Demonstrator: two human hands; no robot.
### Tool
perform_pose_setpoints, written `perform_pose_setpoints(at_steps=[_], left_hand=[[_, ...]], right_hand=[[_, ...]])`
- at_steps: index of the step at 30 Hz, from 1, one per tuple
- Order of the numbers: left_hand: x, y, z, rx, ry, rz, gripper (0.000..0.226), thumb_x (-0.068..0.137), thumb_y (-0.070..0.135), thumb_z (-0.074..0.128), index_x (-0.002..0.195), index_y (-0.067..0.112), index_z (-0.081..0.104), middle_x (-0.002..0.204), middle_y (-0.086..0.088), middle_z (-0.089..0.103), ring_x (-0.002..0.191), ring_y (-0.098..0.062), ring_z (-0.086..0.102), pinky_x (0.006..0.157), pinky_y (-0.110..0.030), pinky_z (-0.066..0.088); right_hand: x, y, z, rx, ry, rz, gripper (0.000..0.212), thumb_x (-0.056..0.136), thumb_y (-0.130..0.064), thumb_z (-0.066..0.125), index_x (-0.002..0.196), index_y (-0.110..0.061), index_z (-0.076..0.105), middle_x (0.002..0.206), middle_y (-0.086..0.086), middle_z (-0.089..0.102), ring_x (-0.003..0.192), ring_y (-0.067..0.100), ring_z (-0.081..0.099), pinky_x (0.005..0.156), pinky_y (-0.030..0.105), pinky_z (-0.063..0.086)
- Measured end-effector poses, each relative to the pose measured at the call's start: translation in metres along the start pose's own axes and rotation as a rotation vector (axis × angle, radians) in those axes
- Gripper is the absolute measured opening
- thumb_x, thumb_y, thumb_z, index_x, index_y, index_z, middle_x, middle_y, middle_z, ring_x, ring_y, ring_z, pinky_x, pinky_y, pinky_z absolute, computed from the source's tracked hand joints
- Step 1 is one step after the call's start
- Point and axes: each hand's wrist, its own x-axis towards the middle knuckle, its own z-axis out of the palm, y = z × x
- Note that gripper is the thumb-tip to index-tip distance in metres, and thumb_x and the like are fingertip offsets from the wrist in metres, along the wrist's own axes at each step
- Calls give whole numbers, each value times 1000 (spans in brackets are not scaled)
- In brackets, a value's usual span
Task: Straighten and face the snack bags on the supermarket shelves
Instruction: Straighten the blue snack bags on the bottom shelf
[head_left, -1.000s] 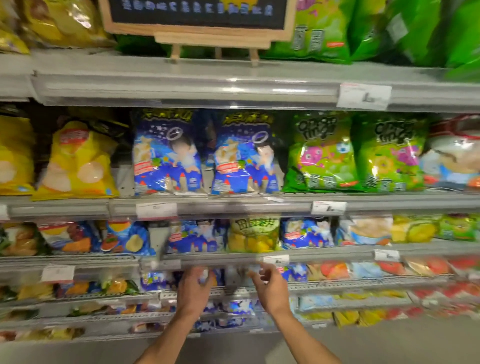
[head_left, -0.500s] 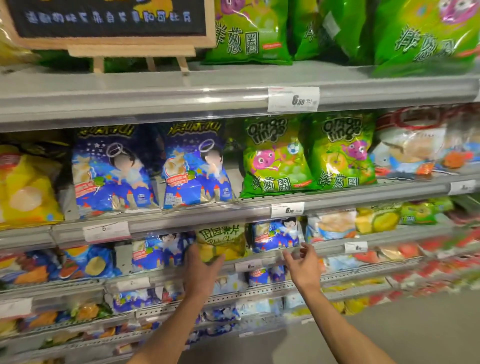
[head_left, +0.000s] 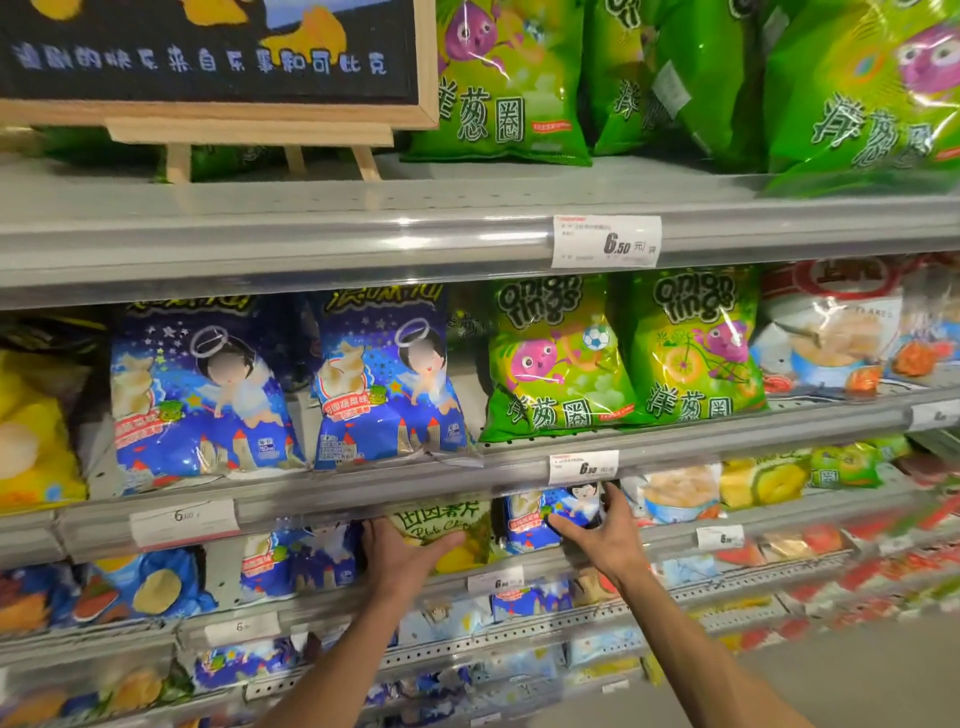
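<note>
Both hands reach to the third shelf from the top (head_left: 675, 540), a grey metal shelf with a clear price rail along its front edge. The left hand (head_left: 402, 558) grasps the yellow-green potato chip bag with white lettering (head_left: 447, 525): its thumb lies across the bag's front face and the fingers go behind the bag's left side, out of sight. The bag stands upright at the shelf's front edge, just under the rail of the shelf above. The right hand (head_left: 605, 535) grasps the small blue foil snack bag with a cartoon angel (head_left: 540, 519), which stands touching the right side of the yellow-green bag. The thumb presses the lower front of the blue bag and the fingers curl over its top right corner.

On the second grey metal shelf (head_left: 363, 483) two large blue foil angel bags (head_left: 379, 384) stand side by side facing forward, their bottom seams overhanging the front edge. To their right stand two bright green onion ring bags (head_left: 561, 358), upright and touching each other. A white price tag (head_left: 583, 466) sits in the rail directly above the right hand. At the left end of this shelf a yellow bag (head_left: 31, 441) leans forward.

On the top shelf a wooden-framed chalkboard on a small easel (head_left: 218, 62) stands left of more green bags (head_left: 509, 78).
</note>
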Motion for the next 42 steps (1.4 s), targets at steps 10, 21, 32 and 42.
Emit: perform_pose_setpoints(at_steps=[10,21,32,42], left_hand=[[14,-16,14,-100,78,-43,116,38,68,90,135,23,46,128,2,59,116,-22,57,96,-32,44],[13,-11,9,-51,201,-23,68,48,45,97,102,23,62,83,9,63,79,-16,62,66,-27,47],[4,19,26,-57,134,-95,55,53,37,97,56,18,46,45,8,51,55,-19,54,68,-35,47],[-9,62,107,-34,13,-165,94,27,79,82,84,8,57,75,-3,62,77,-23,63,76,-39,51]], right_hand=[[36,18,2,-62,-145,-75,100,63,-44,94,142,-19,38,132,-2,54,124,20,51,99,29,38],[23,7,6,7,-60,-159,51,58,-32,99,92,-33,61,88,-19,69,79,-12,66,61,3,44],[-16,27,-46,212,-33,-2,65,67,-20,95,121,-13,59,105,8,77,92,25,73,79,39,58],[-49,75,-136,258,31,59,72,68,-16,94,130,-14,58,115,2,76,110,24,71,100,46,54]])
